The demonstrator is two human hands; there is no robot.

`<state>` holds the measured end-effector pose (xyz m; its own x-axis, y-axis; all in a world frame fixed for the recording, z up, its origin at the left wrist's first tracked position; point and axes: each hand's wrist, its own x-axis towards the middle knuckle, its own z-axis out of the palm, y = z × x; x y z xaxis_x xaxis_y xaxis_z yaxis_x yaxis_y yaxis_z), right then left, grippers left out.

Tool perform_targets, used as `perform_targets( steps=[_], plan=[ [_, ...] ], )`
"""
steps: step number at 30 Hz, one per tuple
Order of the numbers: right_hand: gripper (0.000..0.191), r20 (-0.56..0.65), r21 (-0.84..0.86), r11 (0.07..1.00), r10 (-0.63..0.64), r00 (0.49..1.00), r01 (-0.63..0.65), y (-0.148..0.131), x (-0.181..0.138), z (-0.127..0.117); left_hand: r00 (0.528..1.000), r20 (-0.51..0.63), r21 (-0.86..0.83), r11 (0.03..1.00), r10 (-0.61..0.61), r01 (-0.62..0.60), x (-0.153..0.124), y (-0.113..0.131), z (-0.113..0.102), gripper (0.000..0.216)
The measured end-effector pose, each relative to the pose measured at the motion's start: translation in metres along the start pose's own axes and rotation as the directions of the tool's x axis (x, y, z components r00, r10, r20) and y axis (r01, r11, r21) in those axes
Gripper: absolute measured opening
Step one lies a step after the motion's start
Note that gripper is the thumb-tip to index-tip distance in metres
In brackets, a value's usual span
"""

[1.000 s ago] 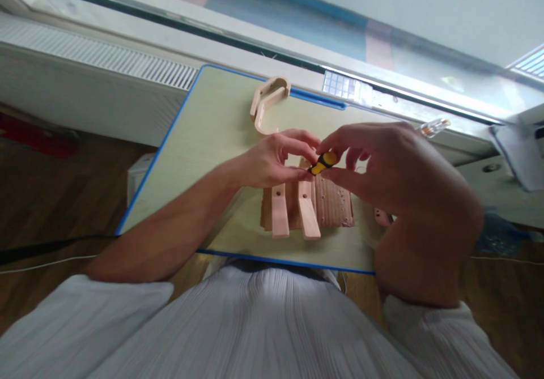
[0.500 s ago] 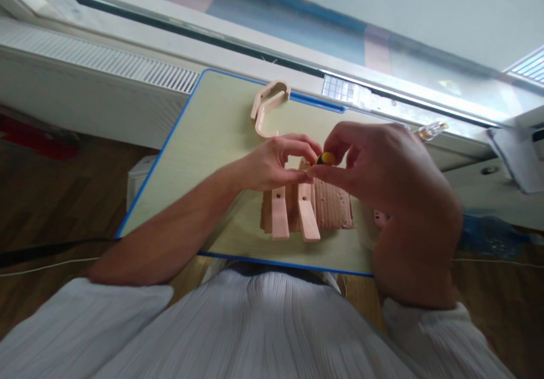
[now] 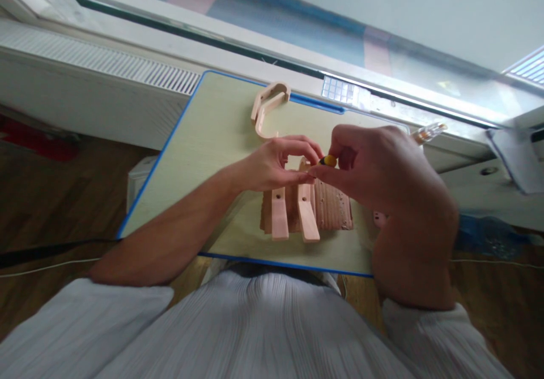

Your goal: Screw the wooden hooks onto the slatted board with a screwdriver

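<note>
My right hand (image 3: 374, 169) is closed round a small yellow-and-black screwdriver (image 3: 328, 161), of which only the handle end shows between the fingers. My left hand (image 3: 276, 164) pinches the top of a light wooden bracket (image 3: 306, 212) that stands on a brown wooden board (image 3: 334, 206) with small holes. A second wooden bracket (image 3: 279, 212) lies just left of it. The fingertips of both hands nearly touch above the brackets. The screwdriver's tip is hidden.
The work lies on a pale desk with a blue rim (image 3: 170, 135). Two curved wooden hooks (image 3: 266, 107) rest at its far edge. A clear-handled tool (image 3: 429, 131) lies behind my right hand. A radiator (image 3: 97, 64) and window sill run along the back.
My right hand has turned and closed further over the screwdriver, so less of the yellow handle shows. My left hand stays on the bracket.
</note>
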<state>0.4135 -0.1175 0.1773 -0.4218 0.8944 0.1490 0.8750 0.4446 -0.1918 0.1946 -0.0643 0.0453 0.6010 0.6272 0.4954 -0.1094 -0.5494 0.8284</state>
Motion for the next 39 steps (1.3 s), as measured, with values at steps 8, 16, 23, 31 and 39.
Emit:
perform_targets(
  steps=[8,16,23,31,39],
  plan=[
    [0.013,0.053,0.116,0.986,-0.130,0.990,0.124,0.005,-0.006,-0.006,1.000,0.015,0.001,1.000,-0.023,0.023,-0.001,-0.001,-0.002,0.018],
    [0.027,0.008,-0.027,0.998,0.053,0.999,-0.053,-0.001,0.001,0.002,1.000,-0.002,0.050,0.999,0.008,-0.008,-0.001,0.000,0.001,0.025],
    [0.040,-0.028,-0.064,0.992,0.111,0.993,-0.112,-0.005,0.005,0.009,0.999,-0.020,0.046,0.999,-0.025,0.026,-0.002,-0.005,0.002,0.035],
    [0.032,-0.041,0.092,0.989,0.119,0.992,-0.115,-0.008,-0.014,0.015,1.000,-0.022,0.046,0.999,-0.015,0.016,-0.002,-0.008,0.003,0.029],
    [0.024,-0.032,0.008,0.999,0.036,0.999,-0.035,-0.005,-0.015,0.014,0.992,-0.056,0.089,0.989,-0.116,0.121,-0.002,-0.008,0.005,0.032]
  ],
)
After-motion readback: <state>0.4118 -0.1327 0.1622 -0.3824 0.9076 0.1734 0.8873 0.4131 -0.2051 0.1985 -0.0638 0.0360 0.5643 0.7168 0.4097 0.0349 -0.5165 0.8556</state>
